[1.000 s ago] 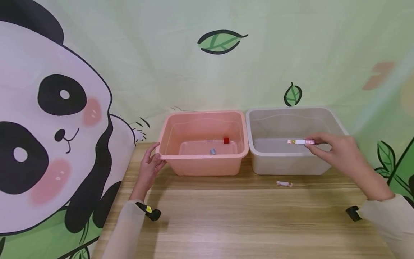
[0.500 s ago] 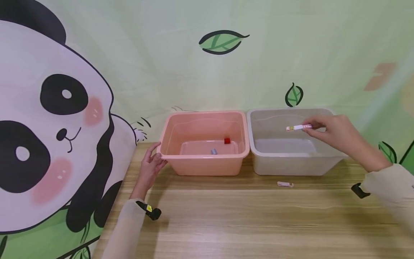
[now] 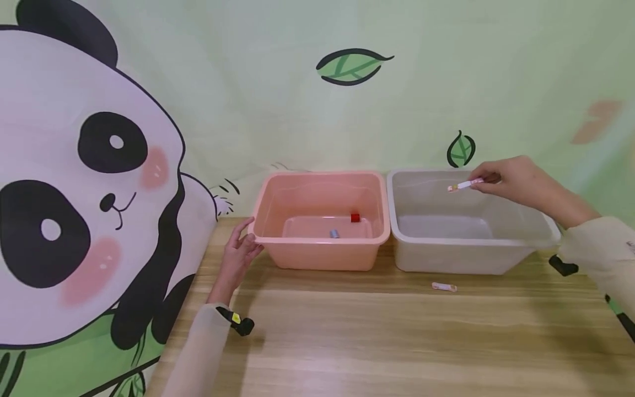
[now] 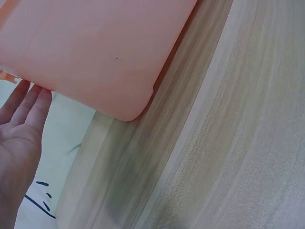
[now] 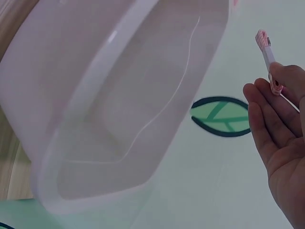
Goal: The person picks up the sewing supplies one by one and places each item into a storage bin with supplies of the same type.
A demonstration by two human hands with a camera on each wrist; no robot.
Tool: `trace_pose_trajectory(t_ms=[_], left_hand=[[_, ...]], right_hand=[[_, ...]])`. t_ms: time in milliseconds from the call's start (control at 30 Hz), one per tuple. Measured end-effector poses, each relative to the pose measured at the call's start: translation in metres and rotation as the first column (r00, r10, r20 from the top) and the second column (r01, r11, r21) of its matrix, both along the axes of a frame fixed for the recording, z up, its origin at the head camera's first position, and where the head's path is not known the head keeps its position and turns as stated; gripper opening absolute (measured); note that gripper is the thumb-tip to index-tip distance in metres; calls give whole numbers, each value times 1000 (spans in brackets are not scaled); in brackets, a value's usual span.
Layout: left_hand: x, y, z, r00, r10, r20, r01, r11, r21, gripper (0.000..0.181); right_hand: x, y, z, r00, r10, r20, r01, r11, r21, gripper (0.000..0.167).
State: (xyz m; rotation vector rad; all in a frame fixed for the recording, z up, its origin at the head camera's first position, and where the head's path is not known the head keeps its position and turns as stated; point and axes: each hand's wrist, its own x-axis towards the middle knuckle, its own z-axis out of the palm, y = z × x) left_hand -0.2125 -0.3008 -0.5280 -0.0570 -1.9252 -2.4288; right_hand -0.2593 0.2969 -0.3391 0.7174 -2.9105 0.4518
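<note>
My right hand [image 3: 521,184] pinches one end of a slim folded pink strip with a white band [image 3: 464,184] between thumb and fingers. It holds the strip above the back part of a grey plastic bin [image 3: 446,256]; in the right wrist view the strip [image 5: 268,55] points up from the fingertips. A similar pink-and-white strip [image 3: 444,286] lies on the table in front of that bin. My left hand [image 3: 235,259] touches the left front corner of a pink plastic bin [image 3: 319,256]. Seen from the left wrist, its straight fingers [image 4: 35,102] rest against the bin's wall beneath the rim.
Inside the pink bin lie a small red cube [image 3: 355,218] and a small grey-blue piece [image 3: 334,234]. Both bins stand side by side at the back of a wooden table [image 3: 372,342], against a green cloth [image 3: 248,99] printed with a panda and leaves.
My right hand has moved up and toward the back with the strip, which now tilts. The left hand keeps its place at the pink bin. The head view has shifted slightly.
</note>
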Motion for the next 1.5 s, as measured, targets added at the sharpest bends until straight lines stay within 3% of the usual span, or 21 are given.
trace_pose_trajectory(t_ms=[233,500,833,1233,1500], left_hand=[[2,3,-6,1000,-4,-8,5,1000,23,52],[-3,4,-4,1000,-9,-9,9,1000,9,52],[0,3,-2,1000,-2,2,2,1000,12,50],[2,10,1,1000,12,18,-13,999,46,51],[1,12,0,1000,26,11,-26,1000,-3,48]], right_hand=[[-7,5,2,999,-12,43,12,1000,-1,17],[-13,10,3,999,-18,43,18,1000,-2,16],[-27,11,1,997,-57,56,58,998,-15,18],[-45,8,-19,985,-115,129,128,987,-97,26],[-48,4,-28,988,-90,124,101,992,-81,20]])
